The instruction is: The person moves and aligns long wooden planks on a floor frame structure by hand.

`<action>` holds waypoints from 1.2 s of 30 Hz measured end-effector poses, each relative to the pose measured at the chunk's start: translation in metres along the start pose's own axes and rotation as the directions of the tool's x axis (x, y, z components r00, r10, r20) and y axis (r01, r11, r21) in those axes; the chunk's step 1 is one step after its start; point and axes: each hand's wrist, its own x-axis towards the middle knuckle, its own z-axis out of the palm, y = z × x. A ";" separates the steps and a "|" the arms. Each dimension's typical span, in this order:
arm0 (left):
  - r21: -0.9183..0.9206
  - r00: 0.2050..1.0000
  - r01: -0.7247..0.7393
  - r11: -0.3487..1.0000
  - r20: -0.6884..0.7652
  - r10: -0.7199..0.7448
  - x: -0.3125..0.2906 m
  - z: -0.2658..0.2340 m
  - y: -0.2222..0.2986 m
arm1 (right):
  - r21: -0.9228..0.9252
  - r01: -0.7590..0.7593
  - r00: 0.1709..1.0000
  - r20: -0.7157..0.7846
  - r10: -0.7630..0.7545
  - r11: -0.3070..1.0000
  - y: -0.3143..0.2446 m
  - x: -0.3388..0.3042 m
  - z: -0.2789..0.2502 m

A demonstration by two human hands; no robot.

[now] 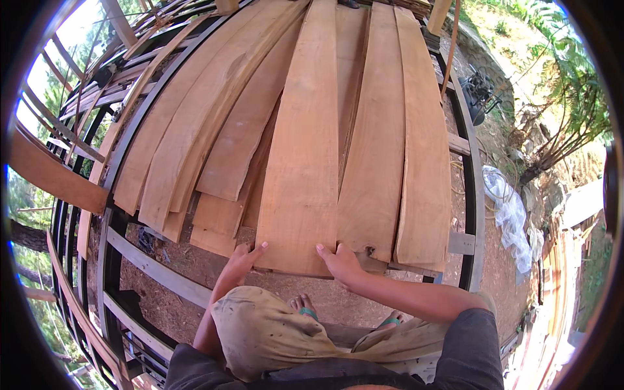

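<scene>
A long, wide wooden plank (300, 143) lies on top of other planks, its near end toward me. My left hand (243, 261) grips its left edge near that end, thumb on top and fingers hidden underneath. At the right near corner, my right hand (342, 264) holds the same plank, its thumb also on the upper face. Just right of it lies another plank (374, 143) with a dark knot at its near end. To the left, a shorter, darker plank (237, 153) rests over lower boards (214, 224).
More planks (175, 123) fan out to the left, and one (424, 149) lies far right. A metal frame (156, 270) surrounds the stack. Clear plastic sheeting (506, 214) lies on the ground at right, below a dark machine (479, 94). My sandalled feet stand on bare earth.
</scene>
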 end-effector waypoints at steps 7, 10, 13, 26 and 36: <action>-0.160 0.996 0.048 0.986 0.087 -0.035 0.002 -0.008 -0.001 | -0.038 0.076 0.997 -0.004 -0.076 0.996 -0.021 -0.018 -0.021; -0.165 0.996 0.031 0.986 0.090 -0.017 0.012 -0.007 -0.017 | -0.111 0.083 0.995 0.056 -0.077 0.990 -0.045 -0.030 -0.037; -0.228 0.988 0.097 0.969 0.139 -0.066 0.012 0.009 -0.016 | -0.132 0.170 0.985 0.047 -0.165 0.977 -0.038 -0.024 -0.040; -0.128 0.950 0.073 0.989 0.309 -0.030 0.002 0.037 -0.025 | -0.145 0.139 0.990 0.032 -0.136 0.980 0.011 -0.035 -0.064; -0.126 0.939 0.137 0.983 0.332 -0.088 0.004 0.045 -0.037 | -0.190 0.172 0.985 0.058 -0.164 0.966 0.020 -0.035 -0.066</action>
